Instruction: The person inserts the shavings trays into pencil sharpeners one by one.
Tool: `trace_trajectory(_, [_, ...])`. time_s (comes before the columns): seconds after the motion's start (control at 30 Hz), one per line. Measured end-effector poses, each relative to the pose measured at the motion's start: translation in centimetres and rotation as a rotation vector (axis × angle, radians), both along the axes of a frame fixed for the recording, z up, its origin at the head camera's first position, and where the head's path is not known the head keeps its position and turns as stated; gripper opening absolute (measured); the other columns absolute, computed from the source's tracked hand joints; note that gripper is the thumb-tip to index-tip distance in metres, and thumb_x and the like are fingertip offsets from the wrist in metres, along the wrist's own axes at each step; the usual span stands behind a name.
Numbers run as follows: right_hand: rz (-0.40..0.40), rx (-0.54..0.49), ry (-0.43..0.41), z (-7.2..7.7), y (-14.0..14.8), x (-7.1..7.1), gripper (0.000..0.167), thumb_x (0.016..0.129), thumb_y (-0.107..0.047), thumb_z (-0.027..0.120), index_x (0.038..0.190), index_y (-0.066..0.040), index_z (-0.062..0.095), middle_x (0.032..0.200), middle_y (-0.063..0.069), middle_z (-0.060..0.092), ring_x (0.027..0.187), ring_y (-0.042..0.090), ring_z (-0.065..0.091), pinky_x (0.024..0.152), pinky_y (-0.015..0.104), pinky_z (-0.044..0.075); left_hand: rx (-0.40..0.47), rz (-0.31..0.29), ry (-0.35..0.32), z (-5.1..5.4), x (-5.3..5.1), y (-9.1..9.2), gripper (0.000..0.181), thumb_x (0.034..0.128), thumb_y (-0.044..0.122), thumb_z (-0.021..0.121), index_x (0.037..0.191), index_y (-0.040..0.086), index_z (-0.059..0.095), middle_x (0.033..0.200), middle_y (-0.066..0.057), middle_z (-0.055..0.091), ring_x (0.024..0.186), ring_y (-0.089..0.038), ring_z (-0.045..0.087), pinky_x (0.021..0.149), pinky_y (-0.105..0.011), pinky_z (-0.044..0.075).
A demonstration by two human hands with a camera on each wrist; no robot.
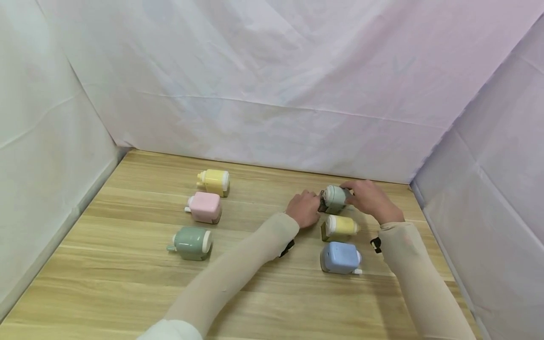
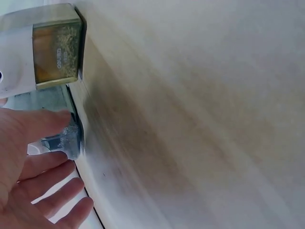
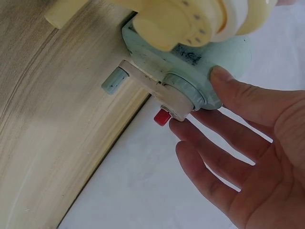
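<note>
A grey-green crank pencil sharpener [image 1: 335, 197] lies near the back right of the table. My right hand [image 1: 374, 200] holds its crank end, thumb on the body in the right wrist view, beside the crank handle [image 3: 140, 78] and a red button [image 3: 162, 117]. My left hand [image 1: 304, 209] is at the opposite end, where thumb and forefinger pinch the clear shavings drawer [image 2: 71, 140]. Part of that drawer shows between hand and sharpener; how far it is out, I cannot tell. Just nearer stands a yellow sharpener [image 1: 343, 226], its drawer [image 2: 57, 55] holding shavings.
A blue sharpener [image 1: 341, 258] stands in front of the yellow one. To the left, another yellow sharpener [image 1: 216, 181], a pink one [image 1: 205, 206] and a darker green one [image 1: 191, 242] form a row. White cloth [image 1: 272, 123] hangs along the back and both sides of the wooden table [image 1: 127, 283].
</note>
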State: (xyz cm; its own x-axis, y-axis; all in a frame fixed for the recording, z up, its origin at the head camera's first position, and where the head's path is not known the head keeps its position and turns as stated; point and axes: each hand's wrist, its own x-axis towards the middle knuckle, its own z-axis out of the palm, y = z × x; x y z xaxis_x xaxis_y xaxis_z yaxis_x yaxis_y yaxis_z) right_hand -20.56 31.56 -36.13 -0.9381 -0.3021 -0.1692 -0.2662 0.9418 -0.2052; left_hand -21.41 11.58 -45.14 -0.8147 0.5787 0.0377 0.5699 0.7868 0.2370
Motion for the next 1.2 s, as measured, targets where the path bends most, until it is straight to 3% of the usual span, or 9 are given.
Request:
trace_trajectory(0.13, [-0.004,0.003,-0.002,0.0,0.0,0.0,0.046,0.098,-0.004,0.076,0.143,0.002,0.066,0.14,0.028,0.069,0.127,0.051,0.065,0.102,0.065,0.055,-0.015,-0.045,0.011,-0.1,0.2,-0.1,0.02,0.104,0.012,0.065,0.119,0.008,0.077,0.117,-0.006,0.076,0.113,-0.025,0.07,0.093,-0.039,0.062])
trace_trajectory(0.37, [0.002,0.011,0.002,0.0,0.0,0.0,0.046,0.098,-0.006,0.076,0.143,0.001,0.066,0.14,0.027,0.069,0.125,0.05,0.066,0.101,0.065,0.055,-0.009,-0.067,-0.03,-0.1,0.3,0.0,0.023,0.106,0.01,0.063,0.125,0.006,0.074,0.131,-0.006,0.073,0.12,-0.024,0.068,0.098,-0.035,0.061])
trace_trajectory(0.8, [0.01,0.018,0.013,-0.2,0.1,-0.1,0.046,0.097,-0.005,0.077,0.142,0.001,0.066,0.139,0.026,0.07,0.125,0.052,0.065,0.102,0.065,0.055,-0.032,-0.068,-0.044,0.2,0.7,0.5,0.027,0.1086,0.013,0.061,0.132,0.006,0.072,0.14,-0.007,0.07,0.127,-0.025,0.065,0.101,-0.035,0.06])
trace_trajectory(1.03, [0.008,0.021,0.01,-0.2,0.2,-0.3,0.047,0.097,-0.006,0.077,0.143,0.001,0.066,0.139,0.026,0.07,0.125,0.051,0.065,0.101,0.065,0.055,-0.068,-0.067,-0.071,0.2,0.4,0.9,0.025,0.111,0.015,0.057,0.128,0.009,0.074,0.138,-0.005,0.07,0.128,-0.024,0.064,0.099,-0.035,0.06])
trace_trajectory(1.2, [0.011,0.007,0.004,-0.2,0.6,-0.5,0.046,0.097,-0.006,0.077,0.142,0.001,0.067,0.136,0.027,0.071,0.122,0.051,0.067,0.099,0.064,0.056,-0.086,-0.068,-0.105,0.3,0.3,1.1,0.033,0.113,0.015,0.052,0.139,0.008,0.07,0.149,-0.004,0.065,0.135,-0.024,0.06,0.105,-0.035,0.058])
